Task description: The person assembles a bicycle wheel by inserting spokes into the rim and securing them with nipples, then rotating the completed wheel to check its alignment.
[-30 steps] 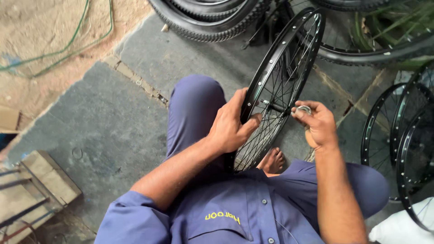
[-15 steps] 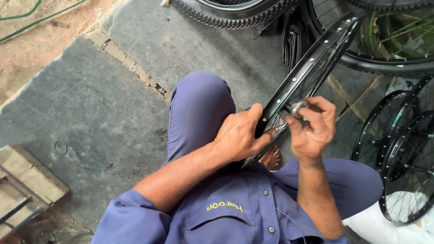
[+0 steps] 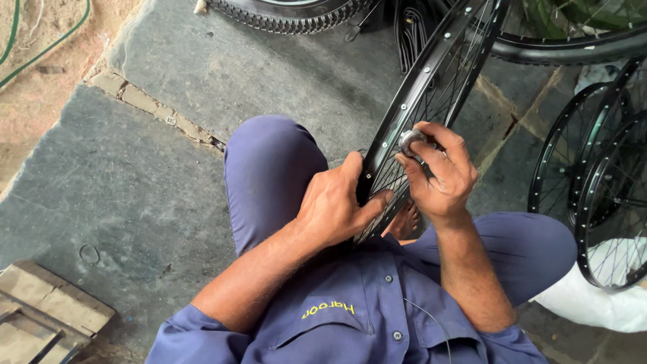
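1. Blue fabric fills the near edge: the person's shirt (image 3: 350,317) and trousers (image 3: 269,175), with knees spread to either side.
2. The left hand (image 3: 333,205) clamps the wheel (image 3: 431,101) at its lower rim; the fingers wrap the black rim and the thumb lies along its edge.
3. The right hand (image 3: 438,172) sits just beside the left hand, on the other side of the wheel. Its fingers curl and pinch a small round metal part (image 3: 410,140) at the hub.
4. The wheel stands tilted between the knees. Its lower edge is near a bare foot (image 3: 404,222); its upper rim runs out of view at the top.
5. A wooden crate (image 3: 47,317) lies at the lower left on the stone floor (image 3: 135,189).
6. More wheels (image 3: 593,189) lean at the right, above a white bag (image 3: 600,303).
7. A tyre (image 3: 290,13) lies at the far edge.
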